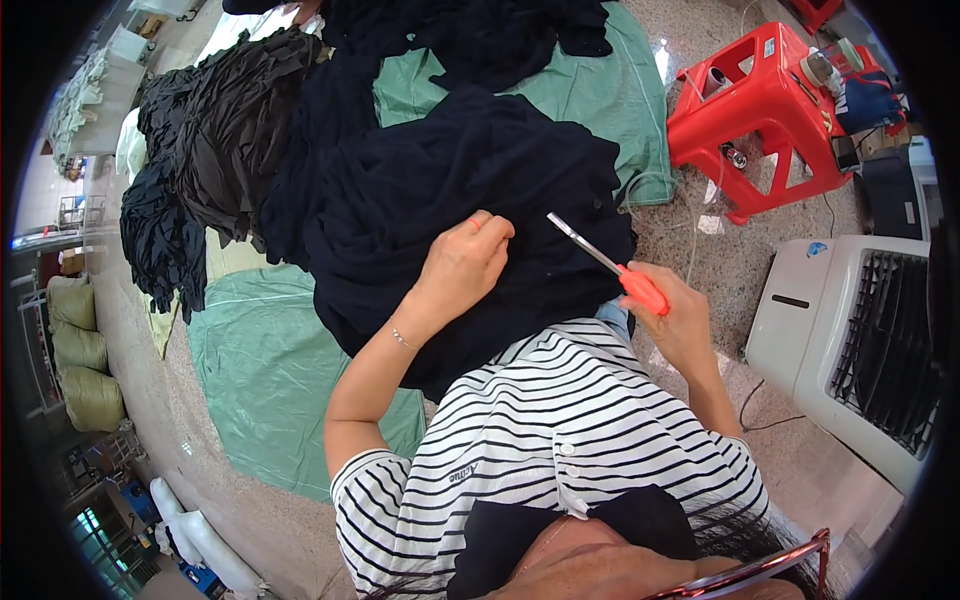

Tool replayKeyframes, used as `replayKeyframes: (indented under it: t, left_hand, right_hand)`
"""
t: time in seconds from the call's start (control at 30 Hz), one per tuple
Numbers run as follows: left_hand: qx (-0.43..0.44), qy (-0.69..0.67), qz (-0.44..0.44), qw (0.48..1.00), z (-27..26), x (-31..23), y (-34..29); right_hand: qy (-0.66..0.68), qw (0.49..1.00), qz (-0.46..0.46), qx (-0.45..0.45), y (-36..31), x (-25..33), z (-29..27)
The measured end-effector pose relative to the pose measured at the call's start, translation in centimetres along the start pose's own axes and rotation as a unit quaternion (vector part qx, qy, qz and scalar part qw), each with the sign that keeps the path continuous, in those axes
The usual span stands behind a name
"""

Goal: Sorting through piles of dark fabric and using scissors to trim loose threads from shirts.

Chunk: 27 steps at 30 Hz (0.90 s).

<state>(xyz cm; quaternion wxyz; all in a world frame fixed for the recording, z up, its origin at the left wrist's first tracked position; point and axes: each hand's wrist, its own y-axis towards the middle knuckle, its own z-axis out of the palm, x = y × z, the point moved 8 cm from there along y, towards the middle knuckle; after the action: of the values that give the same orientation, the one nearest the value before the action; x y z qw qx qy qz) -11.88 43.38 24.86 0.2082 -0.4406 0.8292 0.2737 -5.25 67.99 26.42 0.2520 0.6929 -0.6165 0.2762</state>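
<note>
A large heap of dark navy cloth (pixel 450 180) lies across my lap. My left hand (pixel 468 262) is over the middle of it, fingers pinched together. Whatever lies between those fingertips, if anything, is hidden. To the right, my right hand (pixel 672 312) is closed round the red handle of a slim metal tool (pixel 590 250). Its narrow silver end points up and left, above the cloth and apart from my left hand. From this angle I cannot tell whether the tool is a pair of scissors or has a single shaft.
Green sheets (pixel 250 370) lie on the speckled floor under and around the cloth. Piles of dark garments (pixel 230 130) are at the upper left. A red plastic stool (pixel 760 110) with small items on it stands at the right, near a white air cooler (pixel 800 320).
</note>
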Motion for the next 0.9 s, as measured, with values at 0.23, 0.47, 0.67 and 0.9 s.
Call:
replayKeyframes:
  t: [0.23,0.47,0.67,0.9]
  left_hand:
    - [-0.002,0.025,-0.019,1.0,0.7,0.6,0.1]
    - [-0.005,-0.093,-0.086,0.992,0.7,1.9,0.0]
    - [-0.014,-0.087,-0.099,0.991,1.0,2.4,0.1]
    - [-0.155,0.009,0.019,0.988,-5.0,-1.3,1.4]
  right_hand:
    - [-0.054,0.996,-0.015,0.071,-0.2,2.0,0.1]
    - [-0.099,0.992,-0.017,0.073,-0.4,2.5,0.6]
    - [-0.128,0.988,-0.001,0.081,-0.2,2.5,0.7]
    - [0.068,0.989,0.075,-0.113,1.5,-1.7,-1.8]
